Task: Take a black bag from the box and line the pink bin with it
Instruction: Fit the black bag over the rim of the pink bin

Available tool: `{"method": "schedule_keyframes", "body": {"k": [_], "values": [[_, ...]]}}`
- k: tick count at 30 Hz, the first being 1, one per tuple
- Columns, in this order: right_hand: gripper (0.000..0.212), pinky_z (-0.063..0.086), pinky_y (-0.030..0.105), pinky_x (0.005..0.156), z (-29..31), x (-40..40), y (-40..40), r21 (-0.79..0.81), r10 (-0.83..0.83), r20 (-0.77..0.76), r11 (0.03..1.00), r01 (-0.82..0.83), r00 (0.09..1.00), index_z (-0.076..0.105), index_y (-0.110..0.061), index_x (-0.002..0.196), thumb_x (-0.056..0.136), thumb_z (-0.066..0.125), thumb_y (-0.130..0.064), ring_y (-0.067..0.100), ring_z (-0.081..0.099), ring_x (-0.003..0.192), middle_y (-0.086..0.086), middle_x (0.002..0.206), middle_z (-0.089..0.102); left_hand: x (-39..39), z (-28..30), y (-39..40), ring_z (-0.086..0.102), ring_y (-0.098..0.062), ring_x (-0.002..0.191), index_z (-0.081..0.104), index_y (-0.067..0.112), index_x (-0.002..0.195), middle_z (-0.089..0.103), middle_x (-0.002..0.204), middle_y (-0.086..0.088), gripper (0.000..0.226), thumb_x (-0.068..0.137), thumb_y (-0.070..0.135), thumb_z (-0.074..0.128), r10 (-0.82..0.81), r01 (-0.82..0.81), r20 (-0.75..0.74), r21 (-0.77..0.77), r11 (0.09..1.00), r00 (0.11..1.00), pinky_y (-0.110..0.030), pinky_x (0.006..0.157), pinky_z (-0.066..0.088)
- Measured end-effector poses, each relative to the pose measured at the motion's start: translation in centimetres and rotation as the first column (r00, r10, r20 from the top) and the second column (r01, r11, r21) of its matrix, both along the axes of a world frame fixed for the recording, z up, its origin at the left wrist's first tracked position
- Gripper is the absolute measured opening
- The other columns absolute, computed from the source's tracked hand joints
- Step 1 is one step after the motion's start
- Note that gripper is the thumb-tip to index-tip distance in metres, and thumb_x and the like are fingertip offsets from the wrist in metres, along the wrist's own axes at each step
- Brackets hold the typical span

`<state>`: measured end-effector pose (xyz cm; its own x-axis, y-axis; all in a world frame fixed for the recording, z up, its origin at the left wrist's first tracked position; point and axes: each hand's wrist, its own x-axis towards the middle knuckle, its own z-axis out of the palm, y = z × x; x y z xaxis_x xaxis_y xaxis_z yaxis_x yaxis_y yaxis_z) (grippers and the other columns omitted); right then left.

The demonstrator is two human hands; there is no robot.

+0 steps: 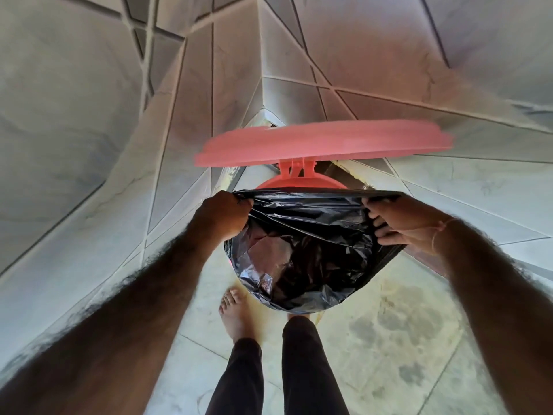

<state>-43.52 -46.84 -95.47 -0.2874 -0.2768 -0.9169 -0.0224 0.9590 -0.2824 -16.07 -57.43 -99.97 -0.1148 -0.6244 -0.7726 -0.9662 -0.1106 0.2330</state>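
Note:
A black plastic bag [308,253] hangs open inside the pink bin, whose far rim [270,182] shows just behind the bag's stretched top edge. The bin's pink lid [323,142] stands raised on its hinge behind the opening. My left hand [223,215] is closed on the bag's left edge. At the bag's right edge, my right hand [401,221] pinches the plastic with its fingers curled inside the opening. The bag covers nearly all of the bin's body. No box is in view.
The bin stands in a corner of grey tiled walls [185,121], with the left wall close to my left arm. My bare left foot [235,313] and dark trouser legs are directly below the bin on a stained tile floor [404,324].

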Motion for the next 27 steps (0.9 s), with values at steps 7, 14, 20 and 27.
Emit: {"method": "schedule_keyframes", "body": {"k": [7,14,20,27], "values": [[0.026,0.053,0.044,0.08,-3.0,0.9,0.3,-0.296,-0.071,-0.297,0.955,-0.021,0.952,0.069,-0.002,0.092,0.083,0.058,-0.024,0.024,0.06,0.08,0.01,0.081,0.065,-1.5,1.1,0.3,0.064,-0.041,0.101,0.063,0.007,0.103,0.068,0.109,-0.022,0.049,0.095,0.048,0.037,-0.13,0.162,0.159,-0.208,0.965,0.979,-0.04,0.078,0.05],[0.019,0.053,0.037,0.081,-3.2,0.9,-3.4,-0.277,-0.231,0.084,0.929,0.246,0.969,0.071,-0.016,0.084,0.08,0.06,-0.03,0.03,0.067,0.086,0.009,0.089,0.072,-2.1,-0.2,-2.1,0.065,-0.042,0.095,0.064,-0.002,0.095,0.069,0.1,-0.026,0.059,0.084,0.055,0.054,0.114,-0.115,-0.012,-0.117,0.987,0.993,-0.035,0.07,0.044],[0.048,0.048,0.04,0.088,-4.6,-1.7,-3.9,-0.037,-0.322,0.327,0.935,0.353,0.888,0.066,-0.001,0.098,0.097,0.034,-0.037,0.03,0.061,0.095,0.018,0.099,0.069,-2.8,-1.0,-3.1,0.042,-0.017,0.03,0.05,0.003,0.073,0.051,0.054,-0.012,0.04,0.092,0.037,0.056,0.47,-0.45,-0.096,0.177,0.875,0.877,-0.011,0.029,0.028],[0.03,0.055,0.036,0.076,-6.9,-1.9,-0.8,0.012,-0.502,0.308,0.852,0.524,0.808,0.061,-0.008,0.073,0.092,0.057,-0.031,0.019,0.067,0.062,0.007,0.061,0.069,-2.6,-2.1,-2.8,0.046,-0.02,0.048,0.049,0.006,0.066,0.049,0.06,-0.009,0.042,0.089,0.039,0.064,0.487,-0.468,-0.11,0.165,0.868,0.866,-0.018,0.037,0.037]]}}
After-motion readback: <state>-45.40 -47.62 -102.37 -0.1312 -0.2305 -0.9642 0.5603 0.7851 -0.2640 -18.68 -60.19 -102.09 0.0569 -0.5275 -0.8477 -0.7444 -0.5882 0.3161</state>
